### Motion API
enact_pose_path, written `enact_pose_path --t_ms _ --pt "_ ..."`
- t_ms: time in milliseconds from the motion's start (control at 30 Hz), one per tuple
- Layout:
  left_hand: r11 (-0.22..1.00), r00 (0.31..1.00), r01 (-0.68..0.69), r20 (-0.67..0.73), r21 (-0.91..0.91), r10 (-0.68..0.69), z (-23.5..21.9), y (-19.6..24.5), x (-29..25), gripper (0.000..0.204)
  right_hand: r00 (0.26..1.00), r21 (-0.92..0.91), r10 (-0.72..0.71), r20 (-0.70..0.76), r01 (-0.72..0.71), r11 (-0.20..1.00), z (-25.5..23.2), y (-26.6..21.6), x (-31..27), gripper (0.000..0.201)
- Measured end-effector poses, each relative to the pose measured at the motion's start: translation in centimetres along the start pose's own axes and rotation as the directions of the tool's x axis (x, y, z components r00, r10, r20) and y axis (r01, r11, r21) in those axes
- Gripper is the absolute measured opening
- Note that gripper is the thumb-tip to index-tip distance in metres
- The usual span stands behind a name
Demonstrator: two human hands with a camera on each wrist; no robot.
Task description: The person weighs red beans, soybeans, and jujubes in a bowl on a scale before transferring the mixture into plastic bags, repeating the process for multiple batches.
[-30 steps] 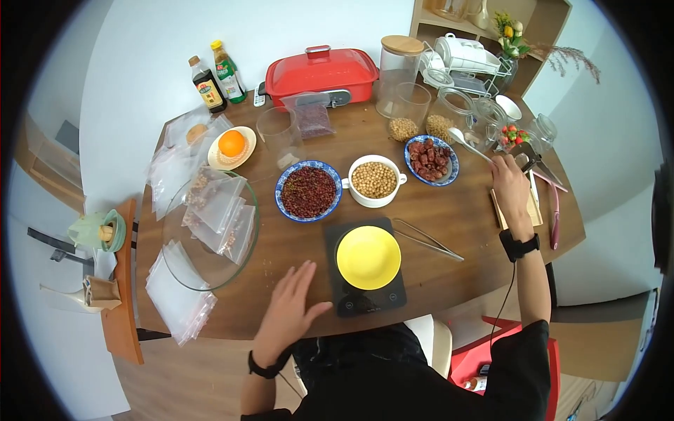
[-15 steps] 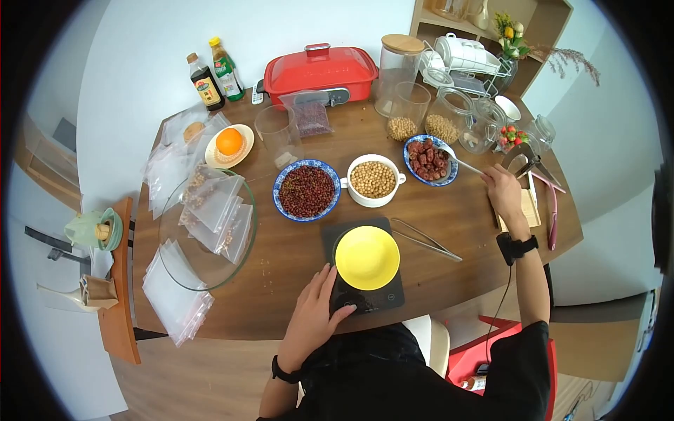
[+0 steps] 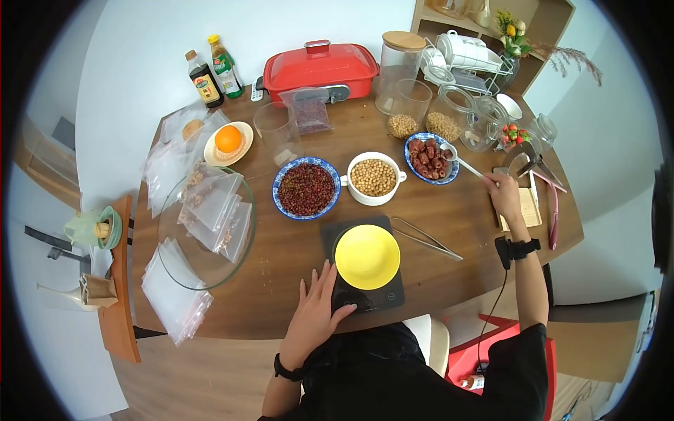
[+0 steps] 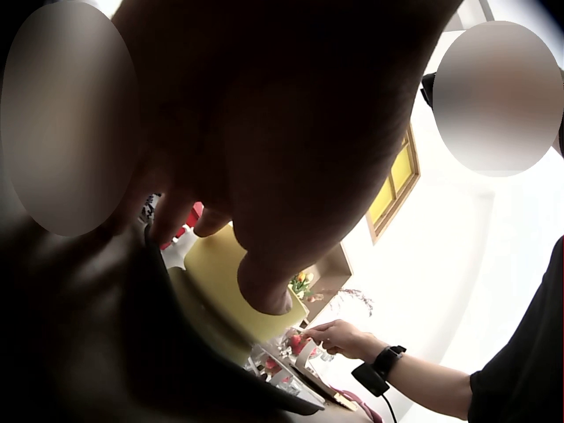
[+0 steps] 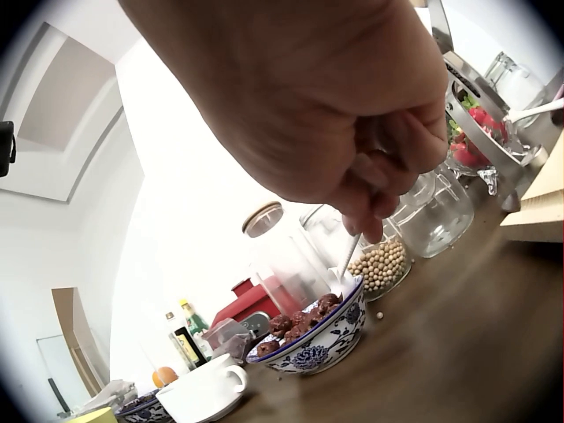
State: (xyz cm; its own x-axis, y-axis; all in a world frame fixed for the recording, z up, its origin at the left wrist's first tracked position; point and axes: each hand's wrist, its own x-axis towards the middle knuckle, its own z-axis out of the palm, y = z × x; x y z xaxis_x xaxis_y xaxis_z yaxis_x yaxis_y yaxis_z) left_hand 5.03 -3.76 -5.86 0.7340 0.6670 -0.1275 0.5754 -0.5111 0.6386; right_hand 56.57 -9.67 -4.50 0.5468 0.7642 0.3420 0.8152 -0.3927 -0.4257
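The spoon (image 3: 469,165) slants into a blue-and-white bowl (image 5: 319,352) of dates (image 3: 425,160).

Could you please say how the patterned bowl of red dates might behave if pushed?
The patterned bowl of red dates looks like glossy ceramic, so it is probably stiff and breakable. Its walls flare from a narrower base, so a high push might tip it. Dates are heaped near the rim, so a jolt could spill some.
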Motion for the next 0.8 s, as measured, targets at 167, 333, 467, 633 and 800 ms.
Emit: enact_pose_path --t_ms 167,333,467,633,800 --pt "1.0 1.0 0.008 -0.005 0.016 -0.008 -0.2 0.1 0.0 0.092 0.999 0.074 0.048 0.01 -0.049 0.996 1.9 0.7 0.3 0.02" --pt "0.999 1.0 0.016 0.004 0.031 -0.016 -0.2 0.0 0.1 0.093 0.923 0.316 0.279 0.265 -0.356 0.879 1.4 1.3 0.6 0.023" --pt "0.999 1.0 0.018 0.002 0.037 -0.018 0.0 -0.1 0.1 0.093 0.793 0.37 0.414 0.446 -0.585 0.722 -0.4 0.6 0.0 0.022" --pt "0.999 1.0 0.018 0.002 0.044 -0.018 0.1 -0.1 0.1 0.094 0.997 0.11 0.018 0.08 -0.027 0.994 -0.1 1.5 -1.7 0.018" --pt "0.999 1.0 0.008 -0.018 0.049 -0.007 0.3 -0.1 0.0 0.093 0.986 -0.241 -0.164 -0.029 0.153 0.958 0.0 -1.1 -2.2 0.015"
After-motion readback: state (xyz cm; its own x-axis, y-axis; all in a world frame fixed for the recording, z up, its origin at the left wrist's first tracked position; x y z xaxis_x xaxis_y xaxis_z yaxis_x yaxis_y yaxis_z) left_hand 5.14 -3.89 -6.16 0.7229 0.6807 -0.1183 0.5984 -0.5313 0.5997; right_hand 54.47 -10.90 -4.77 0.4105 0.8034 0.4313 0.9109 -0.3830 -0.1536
